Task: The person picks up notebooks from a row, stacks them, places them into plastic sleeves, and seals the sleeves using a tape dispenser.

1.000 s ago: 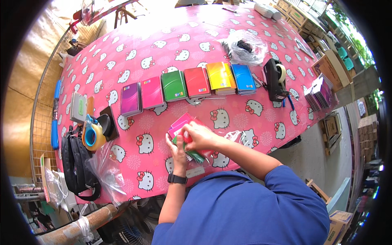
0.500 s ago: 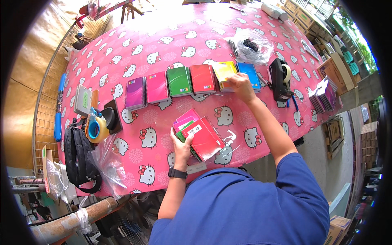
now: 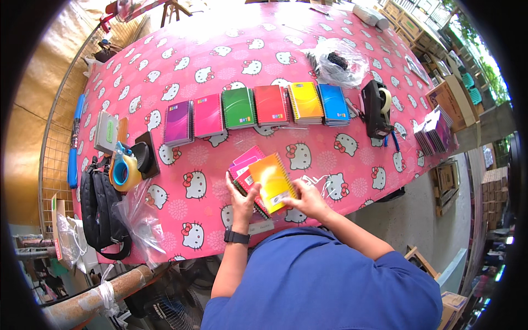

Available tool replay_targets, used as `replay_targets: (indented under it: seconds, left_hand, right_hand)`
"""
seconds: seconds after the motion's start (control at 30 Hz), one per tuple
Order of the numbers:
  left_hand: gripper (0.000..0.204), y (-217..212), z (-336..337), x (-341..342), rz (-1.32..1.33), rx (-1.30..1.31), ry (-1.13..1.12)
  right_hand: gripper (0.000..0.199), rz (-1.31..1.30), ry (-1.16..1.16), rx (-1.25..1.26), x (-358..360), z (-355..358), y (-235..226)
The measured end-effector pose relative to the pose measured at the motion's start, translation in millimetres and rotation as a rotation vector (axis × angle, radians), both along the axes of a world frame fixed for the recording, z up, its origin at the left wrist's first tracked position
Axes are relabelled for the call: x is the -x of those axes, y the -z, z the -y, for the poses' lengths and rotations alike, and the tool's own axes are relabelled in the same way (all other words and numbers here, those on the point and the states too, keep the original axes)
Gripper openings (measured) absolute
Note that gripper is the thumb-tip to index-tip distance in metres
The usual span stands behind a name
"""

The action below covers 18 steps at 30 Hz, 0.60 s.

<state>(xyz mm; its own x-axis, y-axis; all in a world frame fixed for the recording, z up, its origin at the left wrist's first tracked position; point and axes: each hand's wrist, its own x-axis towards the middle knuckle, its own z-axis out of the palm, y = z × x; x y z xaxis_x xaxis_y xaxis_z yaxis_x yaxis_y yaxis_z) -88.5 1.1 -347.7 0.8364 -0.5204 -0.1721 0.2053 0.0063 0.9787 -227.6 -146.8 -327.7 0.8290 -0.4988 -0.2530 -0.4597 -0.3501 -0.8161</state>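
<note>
My left hand (image 3: 242, 202) grips a fanned handful of small spiral notebooks by their lower left side. Pink and red notebooks (image 3: 245, 177) stick out beneath a yellow notebook (image 3: 269, 177) lying on top. My right hand (image 3: 309, 201) holds that yellow notebook at its right, spiral edge. Beyond my hands a row of notebook stacks runs across the table: purple (image 3: 177, 124), pink (image 3: 208, 115), green (image 3: 237, 107), red (image 3: 270, 104), yellow (image 3: 306, 103) and blue (image 3: 333, 103).
A pink patterned cloth (image 3: 192, 214) covers the table. At left lie a black backpack (image 3: 102, 209), tape rolls (image 3: 125, 173) and clear plastic (image 3: 143, 220). Rightward are a black tape dispenser (image 3: 377, 110), a bagged black item (image 3: 338, 61) and more notebooks (image 3: 432, 137).
My right hand has come back from the row with a yellow notebook and laid it over the red one in my left hand. The row's yellow stack now shows its front cover.
</note>
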Motion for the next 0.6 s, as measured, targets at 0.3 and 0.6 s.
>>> replay_targets:
  seconds: [0.3, 0.6]
  left_hand:
    - [0.103, 5, 5, -2, -0.088, 0.074, -0.022]
    - [0.09, 24, -3, -10, 0.039, -0.002, -0.017]
  right_hand:
    - [0.045, -0.035, 0.329, 1.352, -39, 183, -11]
    - [0.024, 0.464, -0.089, 0.731, -51, 131, -114]
